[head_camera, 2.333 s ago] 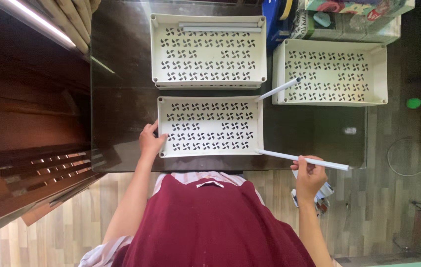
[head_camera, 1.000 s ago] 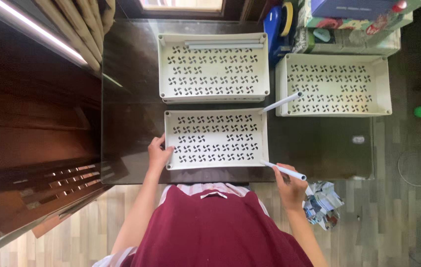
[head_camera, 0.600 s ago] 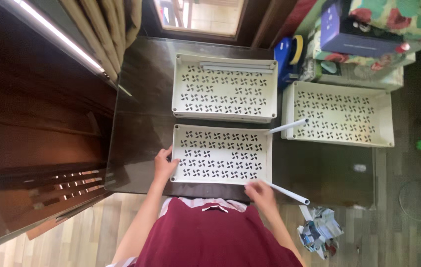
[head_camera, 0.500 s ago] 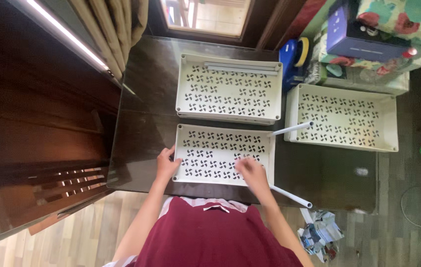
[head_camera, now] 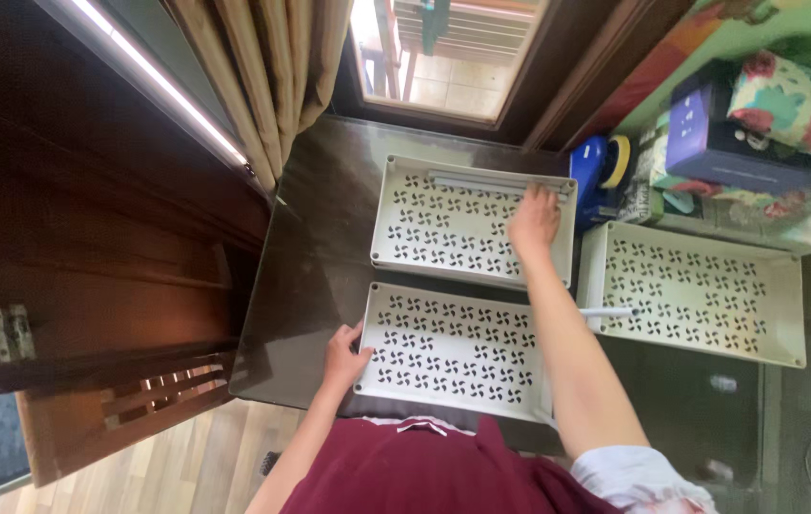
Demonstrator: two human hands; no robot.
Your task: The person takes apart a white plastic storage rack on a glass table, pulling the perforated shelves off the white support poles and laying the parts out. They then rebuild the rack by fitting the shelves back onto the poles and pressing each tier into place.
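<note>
Cream-white plastic makes up the near tray (head_camera: 453, 350), a shallow perforated piece lying on the dark glossy table (head_camera: 315, 257) at about 6 o'clock, just in front of the person's maroon shirt (head_camera: 424, 471). The left hand (head_camera: 343, 357) clasps its left edge, fingers curled over the rim. At 12 o'clock from it lies the far tray (head_camera: 443, 224), near but apart; the right hand (head_camera: 534, 217) reaches across to its far right corner, fingers spread on a pale rod (head_camera: 481, 181) along the rim, though whether it grips the rod I cannot tell. At 3 o'clock a third tray (head_camera: 700, 295) sits, with a blue tool (head_camera: 599, 171) beyond it near the window (head_camera: 443, 57).
</note>
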